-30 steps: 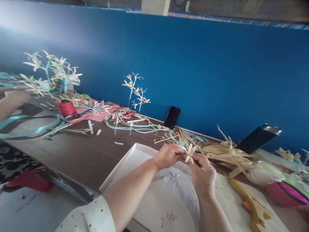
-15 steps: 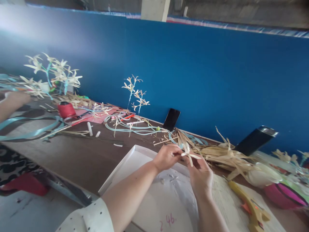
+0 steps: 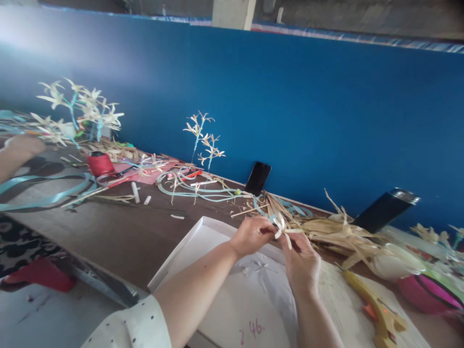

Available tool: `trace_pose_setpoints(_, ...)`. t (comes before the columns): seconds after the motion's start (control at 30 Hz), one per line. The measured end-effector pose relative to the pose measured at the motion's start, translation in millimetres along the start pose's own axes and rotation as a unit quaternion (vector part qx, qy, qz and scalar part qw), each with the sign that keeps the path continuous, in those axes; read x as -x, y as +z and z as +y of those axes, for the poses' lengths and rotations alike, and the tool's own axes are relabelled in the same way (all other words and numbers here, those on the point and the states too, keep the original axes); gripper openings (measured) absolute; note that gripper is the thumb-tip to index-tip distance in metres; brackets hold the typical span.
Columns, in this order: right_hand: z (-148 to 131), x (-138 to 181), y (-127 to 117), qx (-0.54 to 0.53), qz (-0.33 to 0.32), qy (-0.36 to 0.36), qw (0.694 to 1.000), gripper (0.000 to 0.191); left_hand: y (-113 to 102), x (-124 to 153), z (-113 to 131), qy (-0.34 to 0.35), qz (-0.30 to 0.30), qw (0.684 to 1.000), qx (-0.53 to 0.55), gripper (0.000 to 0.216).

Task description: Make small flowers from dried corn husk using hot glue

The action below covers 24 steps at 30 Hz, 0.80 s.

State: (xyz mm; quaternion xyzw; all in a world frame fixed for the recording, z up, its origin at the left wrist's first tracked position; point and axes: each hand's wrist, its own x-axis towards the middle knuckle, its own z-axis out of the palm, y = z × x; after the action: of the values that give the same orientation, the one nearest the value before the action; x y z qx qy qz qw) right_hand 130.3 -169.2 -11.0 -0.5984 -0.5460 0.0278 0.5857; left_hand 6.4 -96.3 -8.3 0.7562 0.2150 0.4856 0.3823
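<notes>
Between my two hands is a cream-coloured artificial flower (image 3: 281, 227) with narrow petals spread like a star. My left hand (image 3: 253, 234) pinches it from the left, thumb and fingers pressed together. From the right, my right hand (image 3: 301, 256) grips it too, its fingers bent behind and under the petals. Its stem, if any, is hidden by my fingers. Both hands hover over the far edge of a shallow white box (image 3: 217, 285), in which another small pale flower (image 3: 260, 265) lies.
A yellow glue gun (image 3: 377, 304) rests on paper at right, near dried husks (image 3: 333, 232) and a dark flask (image 3: 386, 210). A phone (image 3: 258, 178) leans on the blue partition. Finished flower stems (image 3: 87, 104) stand at left, beside another person's hand (image 3: 25, 145).
The flower has turned slightly between my fingers, so its petals point differently. My hands stay in nearly the same place.
</notes>
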Motion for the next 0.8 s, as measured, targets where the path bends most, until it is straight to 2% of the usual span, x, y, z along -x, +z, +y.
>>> trace_pose_setpoints(0.4,-3.2,-3.1,-2.4,0.035,-0.006,-0.012,0.999,0.023,-2.5,1.8,6.2,-0.018,-0.013,1.0,0.006,0.008)
trace_pose_setpoints(0.6,2.7,-3.6,-2.9,0.037,-0.008,-0.029,0.999,0.019,-1.4,1.7,3.9,0.002,-0.01,1.0,0.001,0.007)
trace_pose_setpoints(0.8,-0.8,-4.2,-3.0,0.031,-0.005,-0.013,0.999,0.019,-2.1,2.1,5.8,-0.006,-0.018,1.0,-0.011,0.009)
